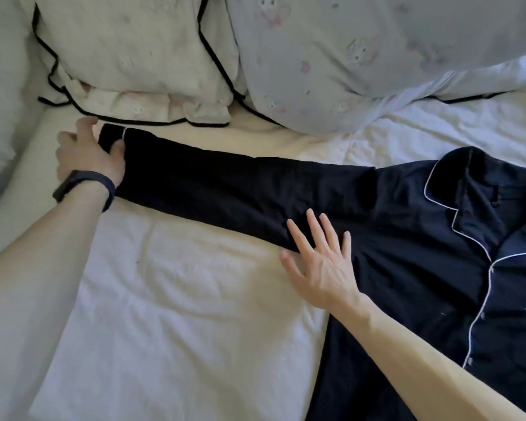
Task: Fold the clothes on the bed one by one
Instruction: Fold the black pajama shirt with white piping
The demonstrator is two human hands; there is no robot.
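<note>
The shirt (422, 253) lies flat on the bed (179, 299). Its sleeve (210, 183) runs lengthwise from the right hand (319, 262), fingers spread flat near the armpit, out to the left hand (85, 156), which pinches the cuff (111, 135). The left hand looks best placed to carry the sleeve back across.

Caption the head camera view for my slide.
Left hand pinches the cuff of the dark pajama shirt; right hand presses its sleeve flat.
</note>
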